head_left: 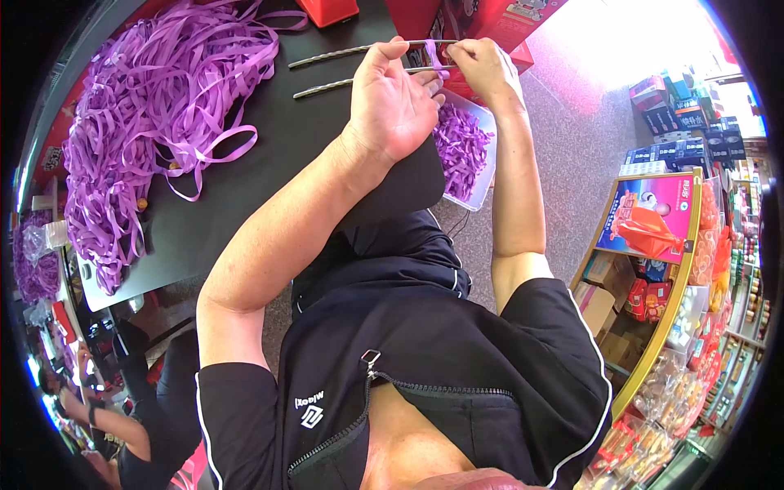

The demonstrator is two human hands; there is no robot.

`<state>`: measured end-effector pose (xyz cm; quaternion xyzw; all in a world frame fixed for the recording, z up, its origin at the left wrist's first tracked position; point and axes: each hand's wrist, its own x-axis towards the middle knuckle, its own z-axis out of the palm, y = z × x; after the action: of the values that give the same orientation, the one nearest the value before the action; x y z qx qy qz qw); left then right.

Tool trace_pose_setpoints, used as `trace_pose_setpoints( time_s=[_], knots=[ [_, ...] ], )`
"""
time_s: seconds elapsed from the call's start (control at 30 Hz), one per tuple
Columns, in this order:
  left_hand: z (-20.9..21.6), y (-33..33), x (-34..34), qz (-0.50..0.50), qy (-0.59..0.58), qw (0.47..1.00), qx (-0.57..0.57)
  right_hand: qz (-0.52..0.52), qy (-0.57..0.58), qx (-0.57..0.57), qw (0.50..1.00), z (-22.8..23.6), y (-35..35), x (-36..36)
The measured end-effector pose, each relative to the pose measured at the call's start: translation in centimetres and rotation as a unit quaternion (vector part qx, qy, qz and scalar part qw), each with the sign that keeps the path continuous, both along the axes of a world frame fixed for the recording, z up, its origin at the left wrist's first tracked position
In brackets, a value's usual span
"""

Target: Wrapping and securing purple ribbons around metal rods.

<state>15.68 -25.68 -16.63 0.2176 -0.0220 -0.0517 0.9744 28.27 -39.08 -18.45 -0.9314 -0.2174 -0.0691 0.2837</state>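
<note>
My left hand (396, 106) is turned palm up over the dark table's right edge, its fingers half curled around two thin twisted metal rods (327, 55). The rods lie roughly parallel and stick out to the left of the hand. Toward their right ends, a purple ribbon (432, 54) is looped across them. My right hand (488, 72) is closed at that end, thumb and fingers pinched by the ribbon; the exact grip is partly hidden. Below the hands, a white plastic bin (487, 167) holds many short purple ribbon pieces (460, 151).
A large heap of purple ribbon (175, 90) covers the left of the dark table (286, 155). A red box (329, 10) sits at its far edge. Gold-edged shelves (682, 302) with packaged goods stand at right. Another person (122, 425) is at lower left.
</note>
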Motion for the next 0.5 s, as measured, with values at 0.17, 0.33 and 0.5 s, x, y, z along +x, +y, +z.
trace_pose_setpoints(
  time_s=[0.17,0.33,0.5],
  knots=[
    [0.1,-0.2,-0.1,0.011,0.021,1.000,-0.012,0.079,0.310,0.217,0.922,-0.3,-0.4,0.2],
    [1.1,-0.4,-0.1,0.015,0.066,0.997,0.044,0.119,0.391,0.311,0.858,-2.6,-0.5,1.7],
    [4.0,1.2,-1.0,0.052,0.074,0.944,0.318,0.137,0.190,0.121,0.965,0.6,-0.6,1.7]
  ],
)
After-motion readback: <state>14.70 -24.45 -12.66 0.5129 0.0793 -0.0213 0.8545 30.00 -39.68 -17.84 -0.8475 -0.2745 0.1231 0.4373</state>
